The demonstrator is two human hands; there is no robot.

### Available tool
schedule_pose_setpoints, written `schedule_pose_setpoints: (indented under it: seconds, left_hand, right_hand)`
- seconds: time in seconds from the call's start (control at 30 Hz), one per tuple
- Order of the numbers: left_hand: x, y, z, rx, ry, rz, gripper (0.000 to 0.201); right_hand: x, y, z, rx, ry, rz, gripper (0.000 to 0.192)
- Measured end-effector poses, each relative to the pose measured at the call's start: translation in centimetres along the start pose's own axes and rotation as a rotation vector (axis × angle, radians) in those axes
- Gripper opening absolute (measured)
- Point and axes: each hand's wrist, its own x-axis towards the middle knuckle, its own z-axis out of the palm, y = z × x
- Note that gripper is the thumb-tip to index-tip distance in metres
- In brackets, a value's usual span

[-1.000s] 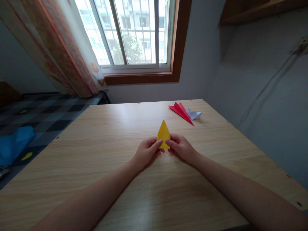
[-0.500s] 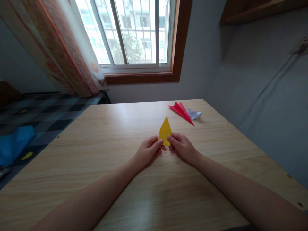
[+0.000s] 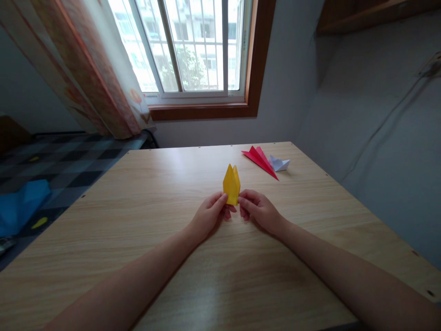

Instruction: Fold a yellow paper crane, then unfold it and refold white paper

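A pale wood-grain counter [image 3: 220, 276] fills the foreground of a small room. Near its middle, a folded yellow paper [image 3: 231, 185] is held upright just above the surface, its 2 points kept up so both flaps can be seen. The left hand [image 3: 208, 216] and right hand [image 3: 259, 209] each keep a narrow grip pinched on its lower corners. Farther back, a red paper plane [image 3: 259, 159] and white paper boat [image 3: 279, 163] are set aside, touching. Beyond, a window [image 3: 193, 46] and curtain [image 3: 93, 73] are seen.
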Motion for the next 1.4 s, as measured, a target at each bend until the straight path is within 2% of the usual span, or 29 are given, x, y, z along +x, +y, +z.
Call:
schedule_pose_setpoints:
  seconds: [0.5, 1.0, 1.1, 1.27, 1.4]
  left_hand:
    - [0.16, -0.39, -0.05, -0.079, 0.016, -0.009, 0.042]
    - [-0.03, -0.49, -0.21, 0.020, -0.070, 0.001, 0.042]
    - [-0.02, -0.53, -0.20, 0.005, -0.049, 0.005, 0.038]
    - [-0.18, -0.35, 0.05, -0.013, 0.060, 0.045, 0.038]
    - [-0.31, -0.27, 0.14, 0.031, 0.049, 0.035, 0.030]
  right_hand:
    - [-0.03, -0.18, 0.17, 0.031, 0.009, 0.016, 0.032]
    - [0.10, -0.09, 0.00, 0.015, 0.032, -0.025, 0.025]
    - [0.16, 0.02, -0.10, 0.007, 0.033, -0.037, 0.026]
    - [0.27, 0.27, -0.13, 0.004, 0.072, -0.049, 0.029]
    - [0.22, 0.14, 0.01, -0.007, 0.098, -0.065, 0.029]
